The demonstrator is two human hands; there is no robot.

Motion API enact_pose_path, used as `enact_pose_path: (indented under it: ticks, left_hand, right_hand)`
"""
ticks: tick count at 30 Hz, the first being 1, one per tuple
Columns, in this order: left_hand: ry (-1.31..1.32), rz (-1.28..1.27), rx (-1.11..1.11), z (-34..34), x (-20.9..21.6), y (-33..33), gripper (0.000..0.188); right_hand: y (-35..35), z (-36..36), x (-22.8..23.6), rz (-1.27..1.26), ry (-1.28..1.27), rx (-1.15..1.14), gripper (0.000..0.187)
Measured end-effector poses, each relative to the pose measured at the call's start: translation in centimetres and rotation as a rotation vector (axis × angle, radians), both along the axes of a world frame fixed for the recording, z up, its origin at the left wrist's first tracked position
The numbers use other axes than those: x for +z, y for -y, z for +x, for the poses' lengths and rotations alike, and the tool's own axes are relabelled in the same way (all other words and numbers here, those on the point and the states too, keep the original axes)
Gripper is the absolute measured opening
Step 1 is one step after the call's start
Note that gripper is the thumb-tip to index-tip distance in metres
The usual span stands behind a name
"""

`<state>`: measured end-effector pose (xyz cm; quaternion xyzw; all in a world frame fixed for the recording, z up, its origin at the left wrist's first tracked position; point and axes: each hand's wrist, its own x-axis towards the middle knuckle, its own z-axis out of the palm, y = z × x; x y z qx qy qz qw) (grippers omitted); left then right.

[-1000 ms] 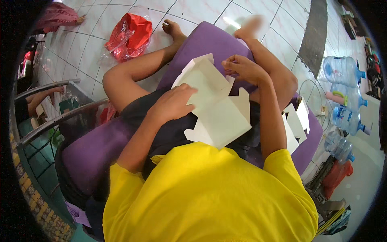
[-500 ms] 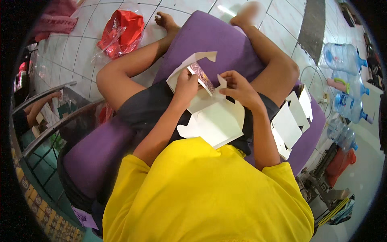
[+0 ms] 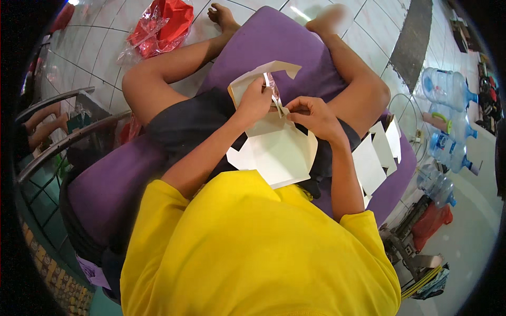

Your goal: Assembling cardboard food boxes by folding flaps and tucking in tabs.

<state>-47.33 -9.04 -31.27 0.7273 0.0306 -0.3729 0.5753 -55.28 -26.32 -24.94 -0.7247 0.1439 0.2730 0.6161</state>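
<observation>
A part-folded cardboard box (image 3: 276, 155), white inside with a patterned printed outside, lies open across my lap. My left hand (image 3: 255, 101) is closed on one of its upright side walls, where a strip of the print shows. At that wall's near corner, my right hand (image 3: 314, 118) pinches a small white flap (image 3: 284, 111) between thumb and fingertips. The far panel (image 3: 274, 67) of the box stands up beyond my left hand, with a notched flap at its end. The wide lid panel spreads toward my yellow shirt. Fingers hide part of the fold.
Several white cardboard boxes (image 3: 369, 162) stand on the purple cushioned seat (image 3: 274, 45) by my right thigh. A red plastic bag (image 3: 164, 26) lies on the tiled floor at far left. Large clear water bottles (image 3: 445, 88) lie at right. Beyond a metal rail (image 3: 79, 145) at left, another pair of arms (image 3: 45, 124) shows.
The printed wall has turned more edge-on, and my right fingers have closed in on the corner flap, nearer my left hand. The whole view has shifted slightly.
</observation>
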Motion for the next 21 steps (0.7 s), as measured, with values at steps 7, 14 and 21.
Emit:
enact_pose_path:
  ticks: [7, 14, 21]
  left_hand:
    - [0.171, 0.135, -0.103, -0.1, -0.3, -0.3, 0.018]
    - [0.212, 0.116, -0.17, -0.6, 1.4, 0.2, 0.018]
    - [0.05, -0.048, -0.176, 0.3, 1.6, 0.3, 0.017]
  right_hand:
    - [-0.2, -0.8, -0.3, 0.019, -0.002, -0.078, 0.017]
    - [-0.5, -0.8, -1.6, -0.058, 0.071, -0.187, 0.013]
    - [-1.5, -0.5, -0.3, -0.251, 0.055, -0.352, 0.014]
